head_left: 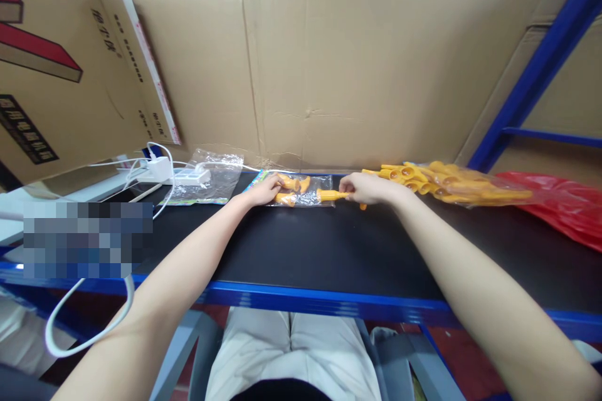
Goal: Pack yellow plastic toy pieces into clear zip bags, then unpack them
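A clear plastic bag (308, 194) with a colourful edge lies flat on the black table top, several yellow plastic pieces (288, 183) inside or on it. My left hand (264, 192) is at the bag's left side, fingers closed on it; exactly how they grip is partly hidden. Between the fingertips of my right hand (367, 188) is the thin end of a yellow screwdriver-shaped piece (326, 195). Its ribbed thick end points left, at the bag's right end. Just beyond the right hand lies a pile of yellow plastic pieces (442, 180), partly covered by clear film.
A red plastic bag (559, 203) lies at the far right. On the left are another clear bag (219, 178), a white power strip (190, 176) with cables, and a blurred-out area. Cardboard (352, 69) walls the back; a blue metal edge (310, 298) runs along the front.
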Motion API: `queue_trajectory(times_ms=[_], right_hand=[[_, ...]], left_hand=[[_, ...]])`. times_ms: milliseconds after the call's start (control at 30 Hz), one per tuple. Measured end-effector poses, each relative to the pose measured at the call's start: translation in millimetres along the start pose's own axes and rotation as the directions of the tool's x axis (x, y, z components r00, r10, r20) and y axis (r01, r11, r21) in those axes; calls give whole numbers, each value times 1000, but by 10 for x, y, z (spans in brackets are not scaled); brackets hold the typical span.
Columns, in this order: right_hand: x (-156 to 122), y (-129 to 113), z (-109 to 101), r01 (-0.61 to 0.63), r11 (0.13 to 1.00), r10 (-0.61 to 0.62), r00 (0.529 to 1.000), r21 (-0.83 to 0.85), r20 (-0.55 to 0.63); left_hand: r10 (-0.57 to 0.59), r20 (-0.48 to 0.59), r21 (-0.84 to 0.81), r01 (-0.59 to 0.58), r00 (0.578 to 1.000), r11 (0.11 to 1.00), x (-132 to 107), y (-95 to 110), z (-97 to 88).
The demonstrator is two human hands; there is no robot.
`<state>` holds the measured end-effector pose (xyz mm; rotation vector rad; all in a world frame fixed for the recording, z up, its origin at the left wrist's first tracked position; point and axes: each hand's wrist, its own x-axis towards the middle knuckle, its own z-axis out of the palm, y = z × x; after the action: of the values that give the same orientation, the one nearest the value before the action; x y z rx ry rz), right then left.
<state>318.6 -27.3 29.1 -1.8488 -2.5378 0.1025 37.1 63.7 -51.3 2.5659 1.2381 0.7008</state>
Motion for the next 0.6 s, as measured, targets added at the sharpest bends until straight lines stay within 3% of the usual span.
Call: queue_trajectory(times_ms=[200,400,500,600], right_hand=[[102,-38,131,106,963,-101,994,250,-31],[220,-12,300,168,847,-117,984,504,-132],[238,-14,338,191,809,-153,982,556,-114],[217,-37,321,183,839,-141,983,513,-119]], left_hand=[[10,0,-55,-10,1000,998,-10,36,13],[14,28,-42,-13,999,999,-19,145,29],[34,24,-36,-33,999,999,-24,183,25],[30,18,-40,-29,999,999,-26,203,25]])
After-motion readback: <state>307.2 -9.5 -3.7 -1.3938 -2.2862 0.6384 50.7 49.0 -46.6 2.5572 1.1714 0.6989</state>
